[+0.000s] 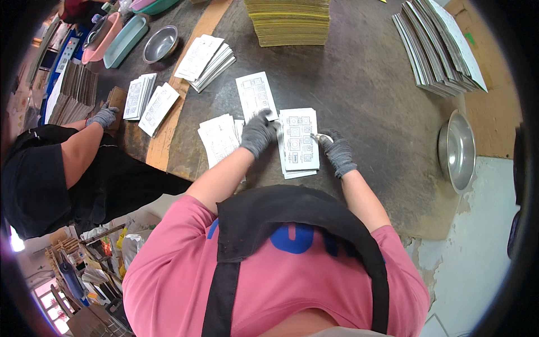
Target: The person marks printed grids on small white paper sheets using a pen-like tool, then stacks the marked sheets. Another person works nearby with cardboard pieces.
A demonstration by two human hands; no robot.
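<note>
Both my hands wear grey gloves over a dark work table. My left hand (260, 133) grips the lower end of a white printed card (255, 92), tilted to the left, its thumb side close to the left edge of a card stack (299, 140). That stack of white cards printed with small square drawings lies right in front of me, slightly uneven at the bottom. At its right edge is my right hand (338, 153), fingers closed around something small and pale whose kind I cannot make out. Another loose fan of cards (218, 137) lies left of my left forearm, partly hidden by it.
More card piles (205, 59) lie farther left. A tall yellow-edged stack (287, 22) stands at the back, a large card stack (438, 48) at far right. Metal bowls (160, 44) and plastic trays (126, 42) sit left. A co-worker's gloved hand (104, 116) touches a brown block.
</note>
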